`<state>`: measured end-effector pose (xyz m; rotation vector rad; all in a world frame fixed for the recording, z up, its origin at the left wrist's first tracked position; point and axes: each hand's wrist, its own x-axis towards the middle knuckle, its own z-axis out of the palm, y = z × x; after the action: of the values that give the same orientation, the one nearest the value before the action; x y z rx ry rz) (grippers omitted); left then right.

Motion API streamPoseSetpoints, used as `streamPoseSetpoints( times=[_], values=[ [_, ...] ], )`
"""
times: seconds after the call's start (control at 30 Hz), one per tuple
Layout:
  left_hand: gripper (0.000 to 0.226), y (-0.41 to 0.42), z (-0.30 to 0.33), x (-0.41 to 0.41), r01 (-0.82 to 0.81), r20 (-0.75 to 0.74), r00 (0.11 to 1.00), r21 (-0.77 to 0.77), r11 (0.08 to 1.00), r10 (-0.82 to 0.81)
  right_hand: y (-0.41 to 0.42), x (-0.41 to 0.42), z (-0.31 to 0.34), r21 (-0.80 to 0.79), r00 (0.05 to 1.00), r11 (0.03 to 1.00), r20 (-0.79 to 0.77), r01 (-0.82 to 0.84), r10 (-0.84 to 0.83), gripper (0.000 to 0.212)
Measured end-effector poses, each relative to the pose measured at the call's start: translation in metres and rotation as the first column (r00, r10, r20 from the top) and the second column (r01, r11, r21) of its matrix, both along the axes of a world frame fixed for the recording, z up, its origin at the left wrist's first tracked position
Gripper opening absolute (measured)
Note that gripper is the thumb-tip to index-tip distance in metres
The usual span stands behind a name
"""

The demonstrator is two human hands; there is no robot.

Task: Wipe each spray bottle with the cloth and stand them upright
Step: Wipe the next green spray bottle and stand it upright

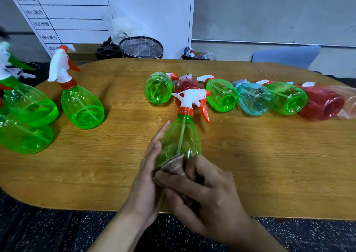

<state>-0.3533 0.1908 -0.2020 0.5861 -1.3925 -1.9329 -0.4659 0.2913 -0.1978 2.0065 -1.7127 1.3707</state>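
Left hand (150,167) cradles green bottle (180,141) above worktop (250,165), fingers straight along its side. Right hand (204,195) pinches cloth (173,167) at the base. Rotate bottle through cloth; cover neck too, then stand it by the upright ones (82,105).

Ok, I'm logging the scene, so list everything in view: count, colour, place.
Held spray bottle: one, green, centre, over the table.
Cloth: one, brownish, at the held bottle's base.
Upright bottles: three or so, green, left.
Lying bottles: at least six; green, red, blue; far row.
Table: one, wooden.
Basket: one, dark-rimmed, behind the table.
Chair: one, blue, far right.
Left hand: against the bottle's side.
Right hand: grips the cloth.
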Motion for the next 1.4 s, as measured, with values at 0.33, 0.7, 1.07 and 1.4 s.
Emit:
streamPoseSetpoints(
  times=[0.33,0.7,1.07,1.4],
  values=[
    [0.042,0.005,-0.013,-0.005,0.063,0.128,0.991,-0.224,0.973,-0.034,-0.013,-0.023,0.008,0.021,0.827,0.966,0.511,0.259,-0.233,0.026],
    [0.047,-0.001,0.000,0.000,0.015,0.008,1.000,0.059,0.998,-0.016,-0.005,0.000,-0.003,-0.020,0.997,0.997,0.016,0.080,-0.080,0.024],
    [0.100,0.002,-0.004,-0.002,-0.022,0.047,0.999,-0.121,0.992,0.028,-0.017,-0.014,-0.004,-0.040,0.493,0.986,0.869,0.164,-0.046,0.032],
    [0.082,0.006,-0.007,-0.002,0.000,0.055,0.998,-0.086,0.996,0.004,-0.015,-0.013,0.002,-0.075,0.618,0.969,0.781,0.234,-0.088,0.027]
  ],
)
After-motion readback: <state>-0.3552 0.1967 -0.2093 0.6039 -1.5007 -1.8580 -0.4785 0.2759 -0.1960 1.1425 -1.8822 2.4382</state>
